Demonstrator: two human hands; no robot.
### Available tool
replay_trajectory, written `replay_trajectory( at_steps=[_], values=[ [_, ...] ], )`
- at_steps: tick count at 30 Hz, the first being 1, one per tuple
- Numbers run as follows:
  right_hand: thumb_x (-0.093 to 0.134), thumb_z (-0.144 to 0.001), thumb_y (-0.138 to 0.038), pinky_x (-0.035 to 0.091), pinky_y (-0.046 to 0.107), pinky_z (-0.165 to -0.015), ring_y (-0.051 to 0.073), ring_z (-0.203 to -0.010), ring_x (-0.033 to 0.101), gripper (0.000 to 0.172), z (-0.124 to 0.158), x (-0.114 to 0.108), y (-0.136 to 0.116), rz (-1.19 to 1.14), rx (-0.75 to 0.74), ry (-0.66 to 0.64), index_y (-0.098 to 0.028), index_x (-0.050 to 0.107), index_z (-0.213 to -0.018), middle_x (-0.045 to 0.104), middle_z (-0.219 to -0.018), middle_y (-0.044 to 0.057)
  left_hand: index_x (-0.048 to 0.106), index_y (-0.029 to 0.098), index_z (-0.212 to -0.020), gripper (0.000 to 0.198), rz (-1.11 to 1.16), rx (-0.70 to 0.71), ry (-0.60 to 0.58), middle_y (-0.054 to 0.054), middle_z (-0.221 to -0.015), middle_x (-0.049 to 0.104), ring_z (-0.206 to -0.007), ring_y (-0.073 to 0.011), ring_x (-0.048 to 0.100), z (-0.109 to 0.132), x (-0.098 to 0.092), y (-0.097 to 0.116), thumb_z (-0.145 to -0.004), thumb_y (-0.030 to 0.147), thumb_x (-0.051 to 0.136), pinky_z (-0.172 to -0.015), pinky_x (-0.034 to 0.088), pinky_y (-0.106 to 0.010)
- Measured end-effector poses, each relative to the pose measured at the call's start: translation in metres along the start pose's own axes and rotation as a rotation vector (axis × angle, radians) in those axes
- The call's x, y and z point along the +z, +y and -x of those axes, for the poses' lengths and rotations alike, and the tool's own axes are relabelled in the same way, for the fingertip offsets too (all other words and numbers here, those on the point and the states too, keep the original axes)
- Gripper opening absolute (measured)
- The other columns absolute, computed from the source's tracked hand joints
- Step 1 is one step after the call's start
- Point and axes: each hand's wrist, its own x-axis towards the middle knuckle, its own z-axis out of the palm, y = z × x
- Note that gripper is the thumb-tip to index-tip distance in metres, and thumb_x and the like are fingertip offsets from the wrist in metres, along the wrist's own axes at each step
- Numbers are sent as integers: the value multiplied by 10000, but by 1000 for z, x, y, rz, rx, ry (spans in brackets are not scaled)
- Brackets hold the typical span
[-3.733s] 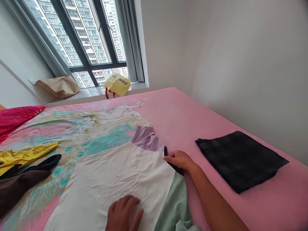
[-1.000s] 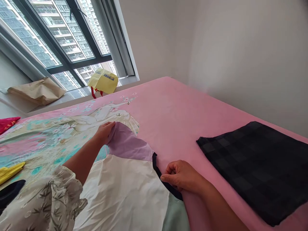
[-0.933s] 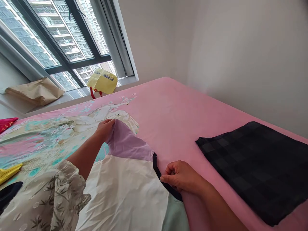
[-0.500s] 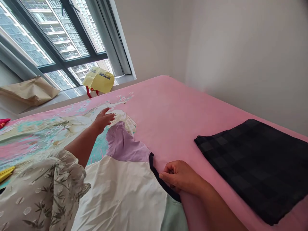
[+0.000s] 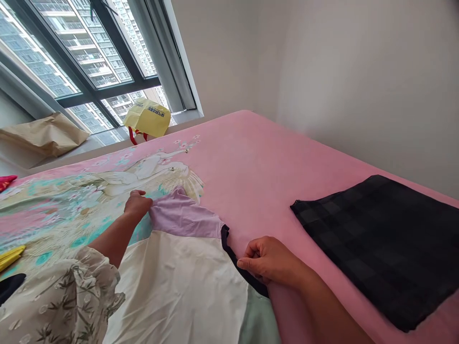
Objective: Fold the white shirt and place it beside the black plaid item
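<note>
A shirt [image 5: 182, 282] with a white body, a lilac sleeve [image 5: 184, 215], a black neckband [image 5: 256, 284] and a pale green part [image 5: 258, 317] lies spread on the bed. At the outer end of the lilac sleeve, my left hand [image 5: 138, 204] is closed on the cloth edge. My right hand [image 5: 268, 262] rests at the black neckband with fingers curled and thumb pressed in, closed on the shirt's edge there; its fingertips are partly hidden.
The pink bedsheet [image 5: 247, 157] has a bird print on its left. Folded black checked cloth [image 5: 380, 248] lies at right. A yellow bag [image 5: 148, 117] and a brown paper bag [image 5: 50, 136] stand by the window. Something yellow [image 5: 10, 258] and something dark [image 5: 10, 287] show at far left.
My left hand has moved down and left, from open above the sheet to gripping the lilac sleeve's end, and the sleeve is pulled flatter leftward. My right hand stays in place.
</note>
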Motion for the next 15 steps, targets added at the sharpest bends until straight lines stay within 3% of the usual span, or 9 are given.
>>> replay_trajectory(
  at_steps=[2, 3, 6, 8, 11, 13, 15],
  values=[
    [633, -712, -385, 382, 170, -480, 84, -501, 509, 234, 2, -1, -3, 48, 16, 13, -153, 605, -712, 571, -555, -12, 555, 183, -1067, 503, -23, 140, 10, -95, -1078, 621, -1050, -273, 555, 11, 3, 14, -564, 165, 556, -890, 447, -403],
    [641, -707, -392, 373, 167, -481, 83, -509, 508, 244, 4, -2, -4, 75, 10, 15, -150, 609, -705, 567, -559, -12, 556, 209, -1101, 515, -40, 264, -57, -68, -1138, 609, -1089, -251, 539, 22, 8, 24, -589, 163, 533, -931, 426, -377],
    [666, -675, -441, 342, 157, -464, 77, -530, 504, 297, 10, -8, -4, 161, -40, -13, -149, 612, -673, 554, -573, -18, 558, 250, -1158, 561, -147, 786, -424, -13, -1233, 584, -1157, -204, 501, 69, 28, 59, -624, 121, 449, -1003, 365, -340],
    [665, -654, -491, 332, 159, -434, 80, -509, 495, 346, 16, -13, -2, 213, -29, -97, -153, 594, -638, 543, -547, -22, 550, 251, -1173, 600, -258, 1027, -620, -15, -1230, 590, -1157, -194, 499, 100, 41, 80, -614, 77, 420, -1043, 305, -371],
    [640, -649, -540, 346, 175, -396, 96, -453, 491, 393, 25, -21, -1, 272, 19, -286, -164, 545, -585, 540, -491, -18, 628, 272, -1014, 461, -403, 1083, -727, 4, -990, 665, -962, -179, 576, 127, 50, 99, -636, 84, 442, -1035, 259, -424],
    [635, -653, -514, 357, 178, -386, 101, -443, 499, 374, 29, -24, 0, 296, 0, -371, -167, 524, -567, 549, -489, -15, 652, 231, -794, 272, -427, 999, -758, 12, -813, 646, -833, -165, 570, 128, 51, 105, -627, 116, 471, -974, 301, -397],
    [634, -656, -474, 364, 175, -377, 103, -442, 507, 341, 31, -26, 1, 301, -35, -408, -169, 508, -570, 553, -494, -15, 605, 191, -663, 154, -393, 872, -795, 17, -692, 585, -727, -146, 533, 122, 49, 110, -612, 140, 469, -813, 380, -314]
  ],
)
